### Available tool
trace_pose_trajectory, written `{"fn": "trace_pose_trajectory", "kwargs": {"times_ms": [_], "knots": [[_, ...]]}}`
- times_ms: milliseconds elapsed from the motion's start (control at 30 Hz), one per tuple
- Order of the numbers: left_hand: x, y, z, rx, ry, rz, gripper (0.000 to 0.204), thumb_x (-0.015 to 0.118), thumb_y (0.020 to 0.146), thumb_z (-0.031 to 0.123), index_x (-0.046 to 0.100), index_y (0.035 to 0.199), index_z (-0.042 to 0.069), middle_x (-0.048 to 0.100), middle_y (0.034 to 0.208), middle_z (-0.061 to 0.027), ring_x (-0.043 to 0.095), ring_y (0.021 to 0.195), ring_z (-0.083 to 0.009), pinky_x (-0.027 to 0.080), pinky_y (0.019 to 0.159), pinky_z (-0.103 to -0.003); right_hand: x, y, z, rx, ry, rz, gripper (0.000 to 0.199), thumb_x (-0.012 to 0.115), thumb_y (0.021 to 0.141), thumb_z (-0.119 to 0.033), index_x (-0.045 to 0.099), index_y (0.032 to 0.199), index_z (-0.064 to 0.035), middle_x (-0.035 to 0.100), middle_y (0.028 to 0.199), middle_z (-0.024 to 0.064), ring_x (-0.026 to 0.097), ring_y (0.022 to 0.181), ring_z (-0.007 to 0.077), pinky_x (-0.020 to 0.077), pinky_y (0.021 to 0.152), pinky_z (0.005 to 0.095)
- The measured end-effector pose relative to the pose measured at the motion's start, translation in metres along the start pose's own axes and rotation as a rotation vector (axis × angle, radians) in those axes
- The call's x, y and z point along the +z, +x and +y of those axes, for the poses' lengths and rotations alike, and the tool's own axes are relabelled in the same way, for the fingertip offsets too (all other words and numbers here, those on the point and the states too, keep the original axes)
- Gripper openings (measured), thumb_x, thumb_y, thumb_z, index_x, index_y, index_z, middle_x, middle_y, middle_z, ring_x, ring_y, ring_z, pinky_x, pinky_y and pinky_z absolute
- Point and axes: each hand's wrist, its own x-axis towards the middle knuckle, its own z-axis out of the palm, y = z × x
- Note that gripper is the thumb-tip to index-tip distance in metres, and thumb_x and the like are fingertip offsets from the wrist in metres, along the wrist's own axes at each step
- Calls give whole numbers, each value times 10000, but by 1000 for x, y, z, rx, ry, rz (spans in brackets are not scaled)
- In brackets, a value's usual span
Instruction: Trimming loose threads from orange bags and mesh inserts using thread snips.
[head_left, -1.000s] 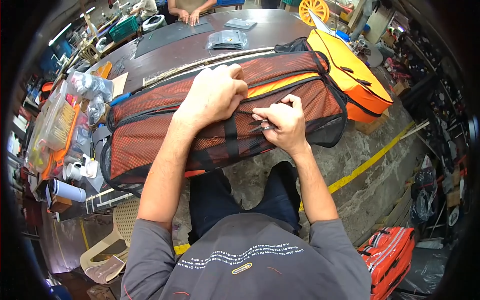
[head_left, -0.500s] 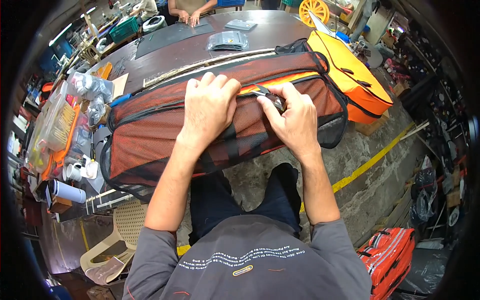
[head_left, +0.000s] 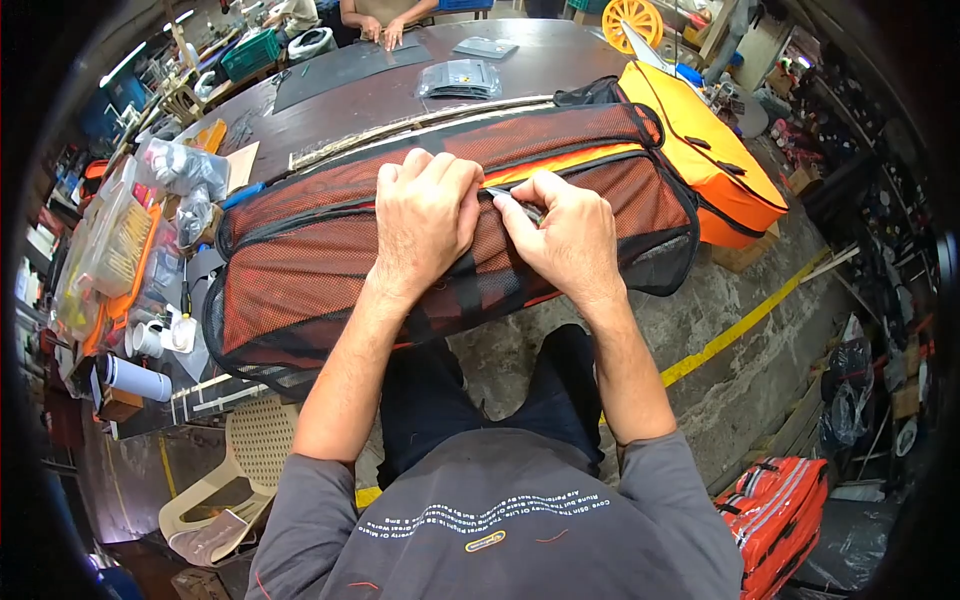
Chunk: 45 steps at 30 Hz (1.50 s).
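A long black mesh bag (head_left: pixel 310 285) with orange showing through lies across the table's near edge. A partly open slit along its top bares a bright orange and yellow strip (head_left: pixel 590 163). My left hand (head_left: pixel 425 220) is closed on the bag's edge beside this slit, its fingertips hidden beneath the knuckles. Just right of it, my right hand (head_left: pixel 568 235) grips small thread snips (head_left: pixel 495 191), with only the pale pointed tip showing between thumb and fingers. The tip is close to my left fingers at the edge of the slit.
An orange bag (head_left: pixel 695 150) stands at the right end. Clear plastic boxes (head_left: pixel 125 240), a white mug (head_left: pixel 146 341) and a white cylinder (head_left: pixel 138 381) crowd the left. Flat packets (head_left: pixel 458 80) lie farther back, near another person's hands (head_left: pixel 384 32). A beige chair (head_left: pixel 240 460) stands lower left.
My right hand has moved left, bringing the snips closer to my left hand; less of their metal shows now. The left hand has shifted slightly right and keeps its hold.
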Motion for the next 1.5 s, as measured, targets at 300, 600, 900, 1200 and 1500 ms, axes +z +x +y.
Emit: {"fn": "trace_pose_trajectory", "kwargs": {"times_ms": [300, 600, 900, 1200, 1500], "knots": [[0, 0, 0, 17, -16, 25, 126, 786, 891, 108, 713, 992, 130, 681, 901, -22, 618, 886, -261, 419, 777, -414, 10, 3, 6, -71, -11, 21, 221, 849, 935, -263, 780, 932, -53, 773, 784, 155, 759, 701, 347, 597, 680, 458], [-21, -7, -6, -136, -246, 29, 131, 681, 976, 129, 683, 853, 86, 641, 754, -90, 608, 720, -322, 423, 697, -452, 2, -8, 19, -19, 112, 128, 275, 841, 977, -319, 741, 1045, -72, 741, 759, 116, 747, 714, 352, 562, 684, 478], [-35, 5, -6, -252, -174, -204, 93, 825, 958, 146, 815, 979, 56, 662, 870, -117, 710, 826, -315, 571, 742, -434, 14, 0, 30, -342, -106, 121, 321, 791, 889, -208, 818, 1190, -98, 834, 984, 65, 774, 894, 261, 451, 1135, 519], [-21, 7, -20, -181, 32, -361, 162, 814, 963, 261, 882, 1052, 144, 768, 894, -89, 754, 826, -313, 555, 766, -463, 35, -6, 52, -332, -38, 163, 276, 793, 869, -161, 851, 1135, -113, 831, 932, 70, 778, 905, 250, 481, 1121, 515], [3, 19, -7, -402, 143, -451, 216, 839, 933, 390, 901, 999, 193, 821, 864, -86, 807, 848, -299, 622, 764, -451, 39, -9, 60, -272, -53, 132, 165, 795, 873, -205, 823, 997, -101, 723, 722, 85, 675, 721, 324, 539, 879, 434]]}}
